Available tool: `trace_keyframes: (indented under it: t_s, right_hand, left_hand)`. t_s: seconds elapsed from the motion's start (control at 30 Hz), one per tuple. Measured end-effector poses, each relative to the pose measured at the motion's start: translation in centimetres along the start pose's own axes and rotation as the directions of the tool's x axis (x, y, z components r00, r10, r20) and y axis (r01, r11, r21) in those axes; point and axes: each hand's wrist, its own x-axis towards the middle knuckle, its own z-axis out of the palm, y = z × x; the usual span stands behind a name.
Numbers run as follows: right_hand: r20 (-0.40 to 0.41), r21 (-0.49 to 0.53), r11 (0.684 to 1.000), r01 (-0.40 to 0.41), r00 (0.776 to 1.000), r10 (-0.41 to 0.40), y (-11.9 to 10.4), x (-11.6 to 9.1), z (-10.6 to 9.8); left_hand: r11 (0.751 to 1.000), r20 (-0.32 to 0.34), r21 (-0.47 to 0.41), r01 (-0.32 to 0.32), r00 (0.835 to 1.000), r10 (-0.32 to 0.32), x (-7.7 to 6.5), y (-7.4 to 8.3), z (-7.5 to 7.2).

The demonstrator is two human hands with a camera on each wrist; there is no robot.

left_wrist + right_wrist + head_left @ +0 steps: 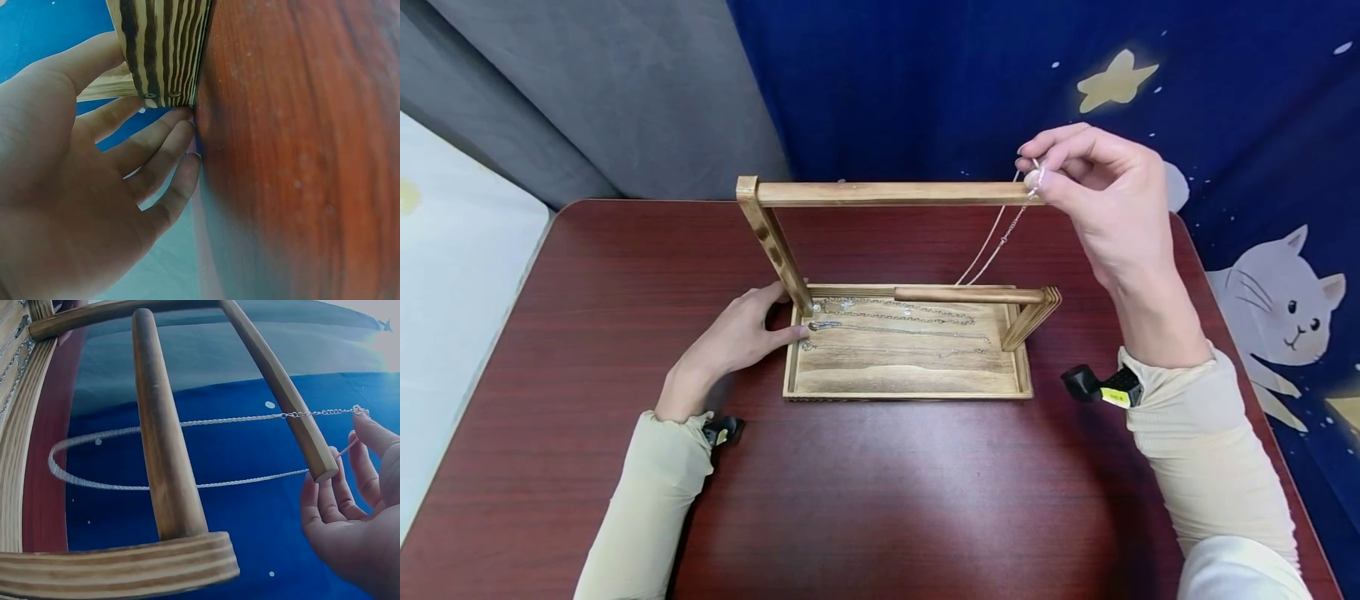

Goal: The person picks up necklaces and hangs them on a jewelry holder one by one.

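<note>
Clock setup: we're treating the middle of the tray (895,379) as the dial's centre in the head view, 12 pointing away from us.
Right hand (1120,196): up at 2 o'clock, thumb and fingertips pinched together on the ends of a silvery necklace (228,419), right by the free tip of the upper bar (887,194).
Held necklace: between 1 and 2 o'clock, loop hanging down past the far side of the lower bar (962,295). From the right wrist we see a strand either side of the upper bar. Honestly, we can't tell if the clasp is fastened.
Left hand (737,329): at 9 o'clock, thumb and index finger holding the end of the wooden stand (786,262), other fingers slightly bent.
Tray chains (827,324): several, lying lengthwise, mostly around 11.
Table (880,500): dark red wood, under the stand.
Backdrop: blue curtain (910,83) at 12, cat print (1288,312) over at 3.
</note>
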Motion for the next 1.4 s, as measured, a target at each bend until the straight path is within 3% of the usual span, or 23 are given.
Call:
trace_keyframes:
  t_s: [0.17, 0.43, 0.67, 0.87, 0.97, 1.03, 1.2, 1.3, 1.4]
  right_hand:
    - [0.003, -0.076, 0.996, 0.048, 0.999, -0.048, 0.0, -0.2, 0.5]
    - [0.027, -0.104, 0.99, 0.094, 0.995, -0.092, -0.2, -0.7, 1.2]
    - [0.151, -0.264, 0.937, 0.23, 0.969, -0.195, 0.0, -0.6, 1.6]
    - [0.14, -0.336, 0.913, 0.229, 0.971, -0.192, -0.7, -1.2, 3.2]
    - [0.189, -0.434, 0.855, 0.284, 0.957, -0.221, -1.5, -1.6, 4.2]
    - [0.24, -0.513, 0.782, 0.353, 0.934, -0.265, -1.9, -1.7, 4.8]
    - [0.326, -0.604, 0.634, 0.483, 0.876, -0.356, -1.9, -2.2, 6.0]
    - [0.361, -0.606, 0.595, 0.528, 0.849, -0.385, -1.6, -2.4, 6.5]
    - [0.381, -0.591, 0.584, 0.556, 0.831, -0.405, -1.5, -2.5, 6.8]
  left_hand:
    - [1.0, -0.011, -0.002, -0.012, 1.0, 0.012, 0.2, 0.0, 0.2]
    - [1.0, -0.015, -0.002, -0.027, 1.0, 0.027, 0.4, 0.0, 0.5]
    - [1.0, -0.012, 0.005, -0.017, 1.0, 0.017, 0.5, 0.0, 0.6]
    - [1.0, -0.012, 0.004, -0.015, 1.0, 0.015, 0.5, 0.1, 0.6]
    - [1.0, -0.014, 0.003, -0.019, 1.0, 0.019, 0.6, 0.2, 0.6]
    - [1.0, -0.014, 0.005, -0.02, 1.0, 0.02, 0.6, 0.2, 0.6]
    - [1.0, -0.002, 0.004, -0.025, 1.0, 0.025, 0.5, 0.1, 0.6]
    - [1.0, 0.002, 0.002, -0.027, 1.0, 0.027, 0.4, 0.1, 0.6]
    - [1.0, -0.005, 0.007, -0.028, 1.0, 0.028, 0.4, 0.1, 0.6]
